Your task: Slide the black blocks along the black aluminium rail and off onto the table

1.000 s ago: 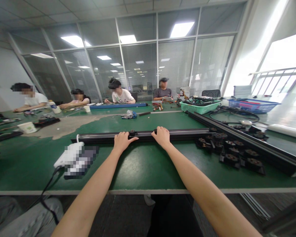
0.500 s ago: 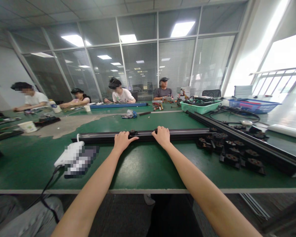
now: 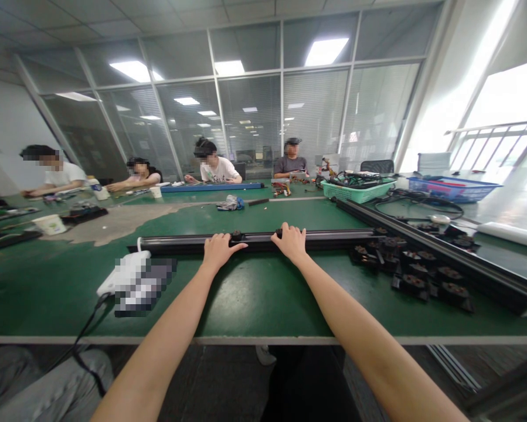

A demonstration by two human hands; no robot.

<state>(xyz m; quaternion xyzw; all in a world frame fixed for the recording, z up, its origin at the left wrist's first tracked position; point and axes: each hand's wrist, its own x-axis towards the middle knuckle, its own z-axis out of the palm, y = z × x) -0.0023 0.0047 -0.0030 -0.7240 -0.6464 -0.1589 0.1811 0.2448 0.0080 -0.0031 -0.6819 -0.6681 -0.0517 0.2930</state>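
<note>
A long black metal rail [image 3: 333, 239] lies crosswise on the green table. My left hand [image 3: 219, 251] grips it left of centre, fingers curled over its far side and thumb stretched to the right along the near side. Just right of those fingers, a small black part [image 3: 237, 236] sits in the rail's channel. My right hand [image 3: 293, 245] is closed over the rail further right; its thumb and fingers are round another small black part [image 3: 279, 233], mostly hidden.
Several black bracket-like pieces [image 3: 415, 284] lie right, beside a second long rail [image 3: 448, 249] set at an angle. A white device [image 3: 125, 272] with a cable lies left. Green [image 3: 355, 192] and blue [image 3: 454, 189] baskets stand behind. Several people sit across the table.
My right hand has shifted very slightly to the right, its fingers a little more spread. My left hand and the rail stay practically where they were.
</note>
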